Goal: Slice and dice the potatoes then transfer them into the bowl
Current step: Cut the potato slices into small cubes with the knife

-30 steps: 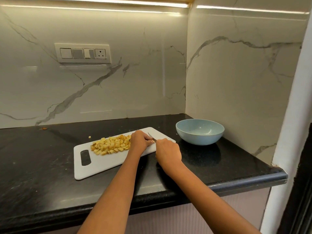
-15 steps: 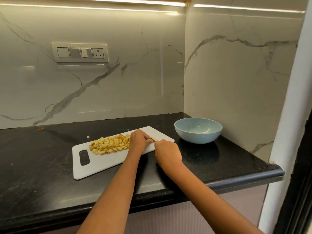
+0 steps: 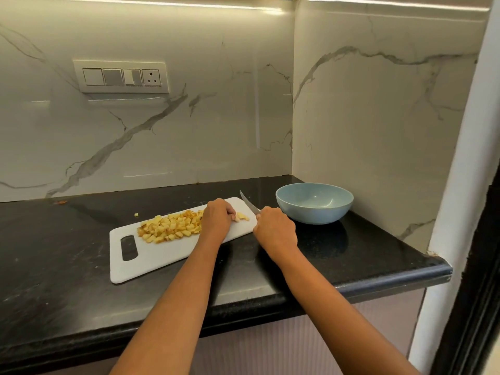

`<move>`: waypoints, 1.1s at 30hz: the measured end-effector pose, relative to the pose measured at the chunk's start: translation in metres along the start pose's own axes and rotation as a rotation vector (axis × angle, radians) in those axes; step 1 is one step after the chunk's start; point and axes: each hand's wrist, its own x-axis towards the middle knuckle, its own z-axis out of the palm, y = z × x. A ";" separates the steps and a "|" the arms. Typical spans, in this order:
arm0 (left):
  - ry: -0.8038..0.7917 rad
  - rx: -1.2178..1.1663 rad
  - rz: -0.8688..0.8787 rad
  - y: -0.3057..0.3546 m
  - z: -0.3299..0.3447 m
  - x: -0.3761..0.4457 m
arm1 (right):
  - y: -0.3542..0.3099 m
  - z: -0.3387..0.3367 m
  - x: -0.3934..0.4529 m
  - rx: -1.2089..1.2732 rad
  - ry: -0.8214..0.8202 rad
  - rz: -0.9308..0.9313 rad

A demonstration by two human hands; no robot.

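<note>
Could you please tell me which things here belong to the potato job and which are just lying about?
In use: potato dice, board, knife, bowl, left hand, right hand.
Lying about: scrap on counter, switch panel.

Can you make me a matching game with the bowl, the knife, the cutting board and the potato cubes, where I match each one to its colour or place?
Things:
1. bowl
2. knife
3. cutting board
4. potato cubes

Descriptions:
A. white, with a handle slot at one end
B. held in the right hand, blade pointing up and away
C. light blue, nothing inside, beside the board
D. yellow, piled on the board next to the left hand

Pairs: 1-C, 2-B, 3-A, 4-D
</note>
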 end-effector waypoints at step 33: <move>-0.189 0.102 0.101 0.012 -0.003 -0.010 | -0.004 0.001 -0.014 -0.287 0.003 -0.092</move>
